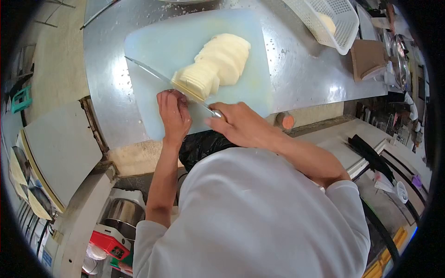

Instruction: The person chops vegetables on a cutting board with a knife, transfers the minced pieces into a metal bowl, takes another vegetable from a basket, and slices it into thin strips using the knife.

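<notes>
1. The pale slices (222, 62) lie just beyond the two hands, in one leaning row that overlaps. They lean on each other, which perhaps helps the row keep its order.
2. The knife (160, 76) crosses between the left hand and the near end of the slices. Its tip points away, beyond the left hand and to its left.
3. The right hand (238, 123) is closed around the handle of the knife, low and near the blade, I think for better control.
4. The left hand (175, 116) is apart from the right, with bent fingers just beside the blade. The bend seems to guard the fingertips; whether they press on something, I cannot tell.
5. Under the slices is the cutting board (162, 41), in front of both hands, probably to protect the metal table (306, 74) and the edge of the blade.
6. Farther out, to the right of the right hand, the basket (340, 25) holds a pale piece (327, 22). Its holes would let water out.
7. Behind the left hand, low down, the red machine (109, 243) has a small display, too small to read. I can read no brand or label anywhere.
</notes>
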Action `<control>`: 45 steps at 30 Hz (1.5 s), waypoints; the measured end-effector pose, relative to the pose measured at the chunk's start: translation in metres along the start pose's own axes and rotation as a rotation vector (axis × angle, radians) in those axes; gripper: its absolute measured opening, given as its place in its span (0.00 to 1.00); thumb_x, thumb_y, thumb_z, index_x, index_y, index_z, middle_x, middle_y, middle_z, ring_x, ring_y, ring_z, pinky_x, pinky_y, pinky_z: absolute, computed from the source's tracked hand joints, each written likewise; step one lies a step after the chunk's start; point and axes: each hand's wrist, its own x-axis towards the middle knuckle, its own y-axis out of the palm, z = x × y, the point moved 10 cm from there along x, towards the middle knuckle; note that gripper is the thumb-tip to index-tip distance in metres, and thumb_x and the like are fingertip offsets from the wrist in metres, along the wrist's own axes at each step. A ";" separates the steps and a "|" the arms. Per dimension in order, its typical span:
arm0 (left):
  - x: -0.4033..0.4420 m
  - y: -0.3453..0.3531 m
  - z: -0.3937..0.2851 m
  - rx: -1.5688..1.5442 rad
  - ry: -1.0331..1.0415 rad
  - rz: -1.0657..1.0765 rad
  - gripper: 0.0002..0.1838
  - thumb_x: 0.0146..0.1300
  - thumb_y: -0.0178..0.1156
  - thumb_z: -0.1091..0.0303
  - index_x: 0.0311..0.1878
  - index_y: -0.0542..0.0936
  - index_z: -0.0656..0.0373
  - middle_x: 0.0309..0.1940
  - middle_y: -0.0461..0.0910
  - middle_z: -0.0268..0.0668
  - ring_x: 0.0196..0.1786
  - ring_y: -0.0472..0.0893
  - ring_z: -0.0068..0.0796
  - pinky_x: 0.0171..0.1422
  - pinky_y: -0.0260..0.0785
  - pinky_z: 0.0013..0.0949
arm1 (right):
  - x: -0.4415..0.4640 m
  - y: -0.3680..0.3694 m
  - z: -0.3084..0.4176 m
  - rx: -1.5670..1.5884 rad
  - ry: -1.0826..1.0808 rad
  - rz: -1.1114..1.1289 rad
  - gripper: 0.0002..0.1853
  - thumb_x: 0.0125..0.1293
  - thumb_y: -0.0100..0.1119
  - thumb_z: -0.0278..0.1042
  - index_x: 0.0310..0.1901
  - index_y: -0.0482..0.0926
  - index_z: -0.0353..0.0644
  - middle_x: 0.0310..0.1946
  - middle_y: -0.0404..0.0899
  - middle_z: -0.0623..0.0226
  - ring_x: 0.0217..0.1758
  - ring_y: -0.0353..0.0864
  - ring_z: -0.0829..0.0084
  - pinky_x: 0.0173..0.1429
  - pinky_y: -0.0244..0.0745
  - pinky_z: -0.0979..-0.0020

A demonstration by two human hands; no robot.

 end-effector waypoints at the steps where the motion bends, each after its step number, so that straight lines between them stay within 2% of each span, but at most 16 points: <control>1: -0.002 -0.001 0.000 0.006 -0.019 0.020 0.11 0.61 0.57 0.83 0.46 0.76 0.66 0.44 0.76 0.52 0.51 0.73 0.57 0.58 0.67 0.52 | -0.012 -0.002 0.005 0.017 0.014 0.014 0.25 0.79 0.57 0.45 0.56 0.80 0.24 0.31 0.85 0.36 0.39 0.87 0.37 0.47 0.80 0.46; 4: -0.002 -0.001 -0.002 0.006 -0.030 0.016 0.11 0.59 0.56 0.83 0.46 0.76 0.67 0.43 0.75 0.52 0.50 0.73 0.57 0.57 0.67 0.53 | -0.032 -0.006 0.008 0.022 0.040 0.051 0.26 0.79 0.57 0.44 0.60 0.78 0.22 0.32 0.85 0.36 0.39 0.87 0.36 0.47 0.81 0.47; 10: -0.005 -0.003 -0.002 -0.031 0.008 -0.013 0.10 0.59 0.56 0.83 0.45 0.76 0.67 0.42 0.75 0.52 0.47 0.72 0.57 0.55 0.67 0.53 | 0.023 0.017 -0.014 -0.095 -0.131 -0.053 0.25 0.79 0.57 0.45 0.56 0.79 0.23 0.29 0.84 0.37 0.37 0.86 0.36 0.45 0.80 0.47; 13: -0.010 -0.003 0.003 -0.016 0.010 -0.002 0.09 0.60 0.56 0.83 0.44 0.77 0.67 0.42 0.75 0.52 0.47 0.72 0.57 0.55 0.67 0.53 | 0.031 0.017 -0.013 -0.067 -0.064 0.003 0.27 0.78 0.58 0.45 0.62 0.78 0.25 0.30 0.83 0.39 0.36 0.86 0.42 0.45 0.78 0.52; 16: -0.003 -0.004 -0.001 -0.025 0.026 -0.028 0.09 0.60 0.57 0.83 0.44 0.77 0.67 0.42 0.76 0.51 0.48 0.73 0.56 0.55 0.67 0.52 | -0.003 0.005 0.005 0.018 0.010 0.043 0.27 0.78 0.58 0.45 0.62 0.78 0.25 0.30 0.83 0.39 0.35 0.85 0.41 0.45 0.78 0.51; 19: -0.004 -0.005 -0.003 -0.031 0.002 -0.044 0.09 0.59 0.57 0.83 0.43 0.77 0.67 0.41 0.75 0.51 0.47 0.73 0.56 0.55 0.67 0.52 | -0.023 0.000 0.006 0.032 0.045 0.048 0.25 0.78 0.58 0.45 0.53 0.79 0.22 0.29 0.84 0.36 0.36 0.85 0.35 0.45 0.79 0.45; 22: -0.005 -0.005 0.000 -0.040 -0.006 -0.030 0.09 0.59 0.57 0.84 0.43 0.77 0.67 0.41 0.76 0.51 0.47 0.73 0.56 0.55 0.68 0.52 | 0.006 0.015 -0.014 -0.071 -0.103 -0.006 0.28 0.79 0.57 0.46 0.64 0.77 0.25 0.30 0.83 0.39 0.33 0.85 0.43 0.45 0.78 0.52; 25: -0.004 -0.005 0.002 -0.041 -0.016 -0.012 0.08 0.59 0.57 0.84 0.42 0.76 0.67 0.41 0.76 0.51 0.47 0.73 0.56 0.55 0.68 0.52 | 0.030 0.022 -0.014 -0.039 -0.122 -0.042 0.28 0.79 0.56 0.47 0.64 0.77 0.25 0.30 0.83 0.39 0.34 0.85 0.44 0.45 0.78 0.52; 28: -0.003 -0.007 -0.001 -0.032 0.007 -0.053 0.08 0.58 0.57 0.84 0.41 0.76 0.67 0.41 0.76 0.50 0.47 0.73 0.56 0.55 0.68 0.52 | 0.015 0.016 -0.003 -0.051 -0.070 0.002 0.28 0.79 0.56 0.46 0.63 0.78 0.24 0.30 0.83 0.39 0.33 0.85 0.45 0.44 0.78 0.53; 31: -0.005 -0.007 -0.001 -0.034 -0.026 -0.055 0.08 0.58 0.57 0.84 0.41 0.75 0.67 0.40 0.75 0.50 0.47 0.73 0.55 0.55 0.68 0.51 | -0.017 0.002 0.013 0.043 0.053 0.055 0.24 0.78 0.57 0.44 0.50 0.80 0.23 0.29 0.83 0.34 0.36 0.85 0.35 0.46 0.78 0.43; 34: -0.005 -0.006 0.003 -0.042 -0.039 -0.041 0.08 0.58 0.58 0.83 0.41 0.75 0.67 0.39 0.75 0.49 0.46 0.74 0.55 0.54 0.68 0.51 | -0.004 0.012 -0.002 0.042 -0.051 0.023 0.24 0.78 0.57 0.45 0.51 0.80 0.23 0.28 0.83 0.35 0.35 0.85 0.35 0.45 0.78 0.44; 37: -0.007 -0.007 0.002 -0.055 -0.030 -0.029 0.09 0.58 0.59 0.83 0.42 0.75 0.67 0.39 0.76 0.49 0.46 0.74 0.55 0.54 0.68 0.51 | 0.029 0.028 -0.017 -0.026 -0.104 -0.017 0.27 0.78 0.57 0.45 0.60 0.78 0.22 0.28 0.83 0.42 0.33 0.86 0.48 0.43 0.77 0.54; 40: -0.007 -0.011 0.001 -0.037 -0.014 -0.038 0.09 0.57 0.59 0.83 0.41 0.76 0.67 0.38 0.76 0.49 0.46 0.74 0.55 0.54 0.68 0.51 | 0.025 0.021 -0.006 -0.044 -0.061 0.024 0.27 0.79 0.57 0.46 0.60 0.78 0.23 0.28 0.83 0.42 0.33 0.85 0.47 0.43 0.78 0.53; 43: -0.007 -0.009 0.003 -0.028 -0.015 -0.034 0.09 0.56 0.59 0.83 0.41 0.76 0.67 0.39 0.76 0.50 0.47 0.74 0.56 0.55 0.68 0.51 | -0.004 0.008 0.011 0.060 -0.014 0.035 0.23 0.78 0.57 0.44 0.51 0.80 0.24 0.27 0.82 0.35 0.35 0.84 0.34 0.44 0.79 0.44; 45: -0.006 -0.009 0.003 -0.032 -0.012 -0.030 0.09 0.56 0.59 0.83 0.41 0.76 0.67 0.39 0.76 0.50 0.47 0.74 0.56 0.55 0.68 0.51 | -0.006 0.008 0.008 0.038 -0.038 0.000 0.23 0.78 0.57 0.44 0.51 0.80 0.24 0.27 0.82 0.36 0.34 0.85 0.35 0.44 0.79 0.45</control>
